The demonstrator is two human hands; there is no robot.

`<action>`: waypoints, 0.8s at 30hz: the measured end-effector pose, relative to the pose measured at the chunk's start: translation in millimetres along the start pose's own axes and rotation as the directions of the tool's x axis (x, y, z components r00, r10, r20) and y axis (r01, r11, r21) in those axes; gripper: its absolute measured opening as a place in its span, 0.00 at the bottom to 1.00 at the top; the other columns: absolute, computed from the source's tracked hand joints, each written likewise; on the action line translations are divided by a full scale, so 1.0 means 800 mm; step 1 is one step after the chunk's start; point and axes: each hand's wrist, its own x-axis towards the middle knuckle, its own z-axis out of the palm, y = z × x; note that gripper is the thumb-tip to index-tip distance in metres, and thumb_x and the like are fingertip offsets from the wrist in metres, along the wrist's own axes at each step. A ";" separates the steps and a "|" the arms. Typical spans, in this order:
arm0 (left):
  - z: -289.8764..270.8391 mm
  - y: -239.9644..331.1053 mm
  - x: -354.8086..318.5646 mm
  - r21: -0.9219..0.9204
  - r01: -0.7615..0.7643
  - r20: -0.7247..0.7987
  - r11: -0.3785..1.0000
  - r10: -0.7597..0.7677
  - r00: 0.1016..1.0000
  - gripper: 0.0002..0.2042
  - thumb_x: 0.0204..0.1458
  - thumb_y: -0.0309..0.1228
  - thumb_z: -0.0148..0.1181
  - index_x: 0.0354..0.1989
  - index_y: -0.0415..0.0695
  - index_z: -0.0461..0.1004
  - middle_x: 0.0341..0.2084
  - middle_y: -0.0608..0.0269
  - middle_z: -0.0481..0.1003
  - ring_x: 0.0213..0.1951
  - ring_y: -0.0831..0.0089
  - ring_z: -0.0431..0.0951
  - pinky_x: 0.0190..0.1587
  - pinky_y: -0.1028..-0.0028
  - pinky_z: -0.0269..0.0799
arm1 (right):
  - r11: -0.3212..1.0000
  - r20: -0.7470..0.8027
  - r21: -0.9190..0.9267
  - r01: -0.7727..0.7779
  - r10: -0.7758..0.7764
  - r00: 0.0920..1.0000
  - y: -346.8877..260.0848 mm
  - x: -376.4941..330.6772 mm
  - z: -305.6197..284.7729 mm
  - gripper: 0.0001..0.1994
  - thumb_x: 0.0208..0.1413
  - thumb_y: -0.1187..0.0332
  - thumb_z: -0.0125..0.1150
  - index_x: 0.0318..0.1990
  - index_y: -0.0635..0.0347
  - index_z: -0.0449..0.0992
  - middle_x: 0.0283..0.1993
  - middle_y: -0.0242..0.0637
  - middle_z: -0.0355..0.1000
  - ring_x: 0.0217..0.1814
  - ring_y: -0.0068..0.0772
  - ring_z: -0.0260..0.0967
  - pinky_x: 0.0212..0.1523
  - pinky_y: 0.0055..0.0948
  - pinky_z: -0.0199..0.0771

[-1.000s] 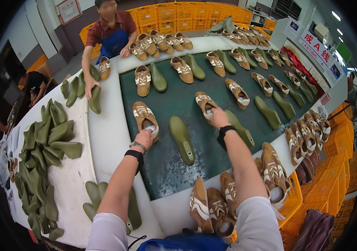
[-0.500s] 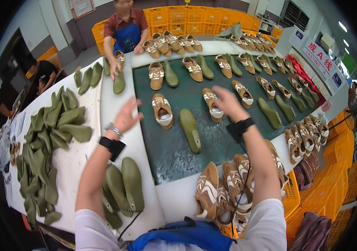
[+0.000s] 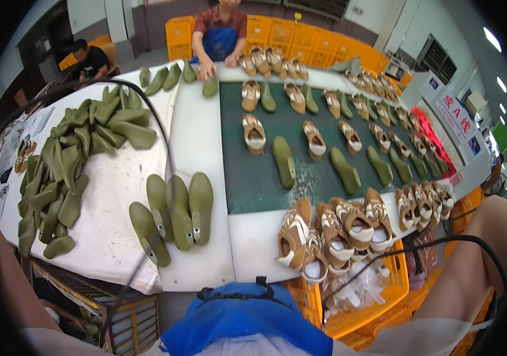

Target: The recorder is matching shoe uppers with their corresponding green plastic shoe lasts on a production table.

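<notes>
Neither of my hands shows; only my left arm (image 3: 7,279) at the left rim and my right arm (image 3: 473,261) at the right rim are in view, lifted and spread apart. In front of me several green shoe lasts (image 3: 200,207) lie on the white table (image 3: 200,267). Right of them, brown-and-white sneakers (image 3: 295,234) stand in a cluster at the near edge. On the dark green belt (image 3: 244,184), rows of sneakers (image 3: 254,134) sit with green lasts (image 3: 284,161) beside them.
A heap of green lasts (image 3: 66,160) covers the left table. Across from me a co-worker's hand (image 3: 207,69) touches a last. Orange crates (image 3: 404,279) stand below right, and more line the back. Black cables (image 3: 443,240) loop across the view.
Both hands have drawn back from over the belt and out of view, my arms spreading outward. The view has shifted. Another last now lies beside the near group, and the belt's shoes sit differently.
</notes>
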 end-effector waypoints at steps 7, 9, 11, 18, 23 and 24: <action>-0.069 0.030 0.019 -0.032 -0.162 -0.178 0.986 0.154 0.972 0.29 0.49 0.43 0.53 0.58 0.45 0.56 0.50 0.52 0.64 0.52 0.63 0.62 0.58 0.66 0.54 | 0.977 -0.212 0.187 0.101 -0.061 0.975 -0.055 0.025 -0.022 0.13 0.54 0.70 0.44 0.46 0.63 0.68 0.47 0.39 0.68 0.51 0.32 0.64 0.52 0.33 0.62; -0.084 0.039 0.012 -0.050 -0.158 -0.174 0.986 0.148 0.974 0.29 0.49 0.44 0.52 0.58 0.45 0.56 0.50 0.52 0.63 0.52 0.63 0.62 0.58 0.66 0.53 | 0.958 -0.214 0.273 0.091 -0.032 0.976 -0.068 0.024 -0.018 0.13 0.54 0.70 0.44 0.46 0.64 0.68 0.47 0.39 0.68 0.51 0.33 0.64 0.52 0.33 0.62; -0.097 0.047 0.000 -0.075 -0.135 -0.159 0.988 0.121 0.980 0.29 0.49 0.44 0.52 0.58 0.45 0.56 0.51 0.52 0.63 0.53 0.63 0.62 0.58 0.66 0.53 | 0.929 -0.192 0.365 0.065 0.007 0.981 -0.082 0.022 -0.011 0.14 0.54 0.70 0.44 0.46 0.64 0.68 0.47 0.40 0.68 0.51 0.33 0.64 0.52 0.33 0.62; -0.155 0.072 0.002 -0.085 -0.200 -0.234 0.976 0.176 0.956 0.30 0.49 0.47 0.51 0.59 0.45 0.55 0.52 0.51 0.61 0.54 0.62 0.61 0.59 0.64 0.52 | 0.783 -0.259 0.607 0.136 0.033 0.965 -0.130 0.064 0.004 0.14 0.54 0.69 0.45 0.47 0.64 0.67 0.47 0.41 0.68 0.51 0.34 0.64 0.52 0.34 0.62; -0.185 0.079 0.019 -0.072 -0.341 -0.314 0.937 0.303 0.900 0.31 0.49 0.49 0.50 0.59 0.45 0.54 0.53 0.51 0.60 0.55 0.61 0.60 0.59 0.63 0.52 | 0.661 -0.373 0.703 0.261 0.031 0.927 -0.159 0.095 0.012 0.15 0.54 0.68 0.45 0.47 0.64 0.67 0.46 0.41 0.68 0.51 0.34 0.64 0.52 0.34 0.62; -0.183 0.082 0.018 -0.083 -0.349 -0.318 0.933 0.307 0.897 0.32 0.49 0.50 0.50 0.59 0.45 0.54 0.53 0.51 0.60 0.55 0.61 0.60 0.59 0.63 0.51 | 0.635 -0.371 0.727 0.263 0.041 0.928 -0.162 0.096 0.014 0.15 0.54 0.68 0.45 0.47 0.64 0.67 0.46 0.41 0.68 0.51 0.34 0.64 0.52 0.34 0.62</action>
